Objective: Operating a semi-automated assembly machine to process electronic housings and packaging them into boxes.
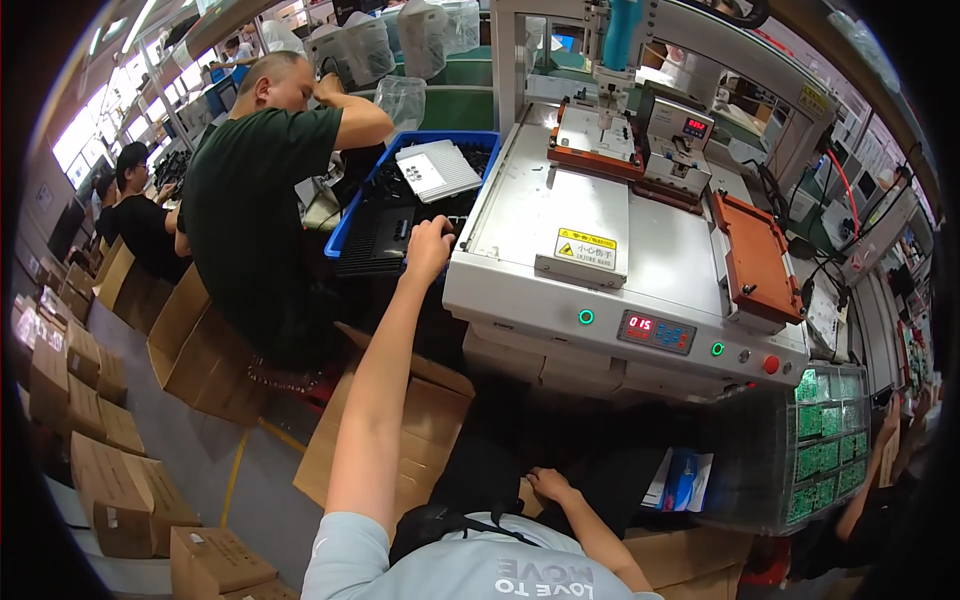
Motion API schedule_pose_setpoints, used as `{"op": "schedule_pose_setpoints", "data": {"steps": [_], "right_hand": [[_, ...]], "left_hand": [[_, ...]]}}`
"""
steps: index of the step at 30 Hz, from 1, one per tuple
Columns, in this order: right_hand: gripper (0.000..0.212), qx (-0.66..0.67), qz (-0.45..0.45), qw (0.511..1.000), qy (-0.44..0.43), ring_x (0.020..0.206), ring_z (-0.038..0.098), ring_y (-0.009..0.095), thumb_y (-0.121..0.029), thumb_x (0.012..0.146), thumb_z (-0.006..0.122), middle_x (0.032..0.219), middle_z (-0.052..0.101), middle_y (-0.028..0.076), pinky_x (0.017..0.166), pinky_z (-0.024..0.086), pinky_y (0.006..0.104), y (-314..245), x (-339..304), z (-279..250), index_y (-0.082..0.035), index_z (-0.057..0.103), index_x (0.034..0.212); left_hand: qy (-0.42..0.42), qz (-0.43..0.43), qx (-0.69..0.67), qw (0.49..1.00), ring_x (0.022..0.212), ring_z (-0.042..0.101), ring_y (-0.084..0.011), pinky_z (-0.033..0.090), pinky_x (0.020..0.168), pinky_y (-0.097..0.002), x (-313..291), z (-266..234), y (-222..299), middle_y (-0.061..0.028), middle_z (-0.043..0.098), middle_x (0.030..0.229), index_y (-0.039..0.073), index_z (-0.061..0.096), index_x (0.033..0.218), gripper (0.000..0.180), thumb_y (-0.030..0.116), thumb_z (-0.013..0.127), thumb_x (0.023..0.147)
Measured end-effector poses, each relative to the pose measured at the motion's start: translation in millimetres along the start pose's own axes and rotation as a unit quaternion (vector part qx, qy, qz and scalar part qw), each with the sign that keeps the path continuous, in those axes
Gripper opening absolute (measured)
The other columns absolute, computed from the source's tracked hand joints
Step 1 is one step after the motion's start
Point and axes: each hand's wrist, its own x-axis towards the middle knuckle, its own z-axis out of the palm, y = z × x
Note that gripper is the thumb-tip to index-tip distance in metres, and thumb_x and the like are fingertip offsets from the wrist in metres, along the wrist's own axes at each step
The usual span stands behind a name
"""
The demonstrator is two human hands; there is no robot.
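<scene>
Head view showed a lettered shirt (430,570), the right hand (548,484) at the lap, then the machine's (505,240) red-digit display (640,325). The left hand (432,240) curled just beside a black ribbed casing (378,235) in the blue bin (440,135); neither hand's grip could be told. A yellow warning label (586,248) and white panel (437,170) lay past.

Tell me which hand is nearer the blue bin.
Left hand, at the near end of the blue bin; the right hand is lower and rightward, well away from it.
</scene>
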Motion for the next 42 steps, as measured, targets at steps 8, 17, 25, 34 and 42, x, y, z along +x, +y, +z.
{"op": "schedule_pose_setpoints", "data": {"steps": [8, 17, 25, 34, 42], "right_hand": [[0.038, 0.002, -0.001, 1.000, 0.002, 0.106, 0.065, 0.042, -0.036, 0.098, 0.052, 0.114, 0.068, 0.022, 0.094, 0.051, 0.0482, 2, 0, 1, -0.007, 0.068, 0.118], [0.039, 0.001, 0.000, 1.000, -0.011, 0.108, 0.064, 0.041, -0.036, 0.099, 0.050, 0.115, 0.068, 0.022, 0.095, 0.051, 0.0487, 1, 2, 0, -0.007, 0.067, 0.119], [0.040, 0.004, 0.011, 1.000, -0.018, 0.110, 0.063, 0.041, -0.035, 0.099, 0.050, 0.117, 0.067, 0.023, 0.096, 0.050, 0.0470, -2, 2, -2, -0.006, 0.067, 0.120], [0.038, 0.005, 0.009, 1.000, -0.005, 0.108, 0.064, 0.041, -0.034, 0.098, 0.052, 0.115, 0.068, 0.022, 0.095, 0.050, 0.0477, -7, -3, -6, -0.006, 0.067, 0.119], [0.023, 0.345, -0.116, 0.884, 0.293, 0.089, 0.071, 0.020, -0.017, 0.100, 0.058, 0.102, 0.072, 0.015, 0.079, 0.056, 0.0304, -98, -55, -98, -0.003, 0.070, 0.114]], "left_hand": [[0.093, -0.029, -0.055, 0.994, 0.089, 0.061, -0.0407, 0.049, 0.081, -0.0483, -4, -1, 13, -0.0191, 0.065, 0.095, 0.006, 0.062, 0.101, 0.021, 0.024, 0.067, 0.091], [-0.012, -0.038, -0.031, 0.999, 0.101, 0.062, -0.0385, 0.050, 0.087, -0.0458, 3, -6, 8, -0.0210, 0.066, 0.107, 0.002, 0.072, 0.100, 0.028, 0.026, 0.069, 0.086], [0.070, -0.028, -0.050, 0.996, 0.100, 0.063, -0.0403, 0.050, 0.086, -0.0456, -1, -6, 9, -0.0227, 0.067, 0.101, 0.001, 0.067, 0.103, 0.020, 0.009, 0.068, 0.086], [0.190, -0.019, -0.195, 0.962, 0.086, 0.067, -0.0278, 0.051, 0.078, -0.0368, -3, -11, 13, -0.0161, 0.069, 0.095, -0.001, 0.064, 0.111, 0.022, 0.010, 0.064, 0.092], [0.078, -0.069, -0.472, 0.875, 0.068, 0.055, -0.0105, 0.047, 0.063, -0.0252, -161, -62, 97, -0.0037, 0.060, 0.079, -0.001, 0.059, 0.112, 0.016, 0.008, 0.056, 0.099]]}}
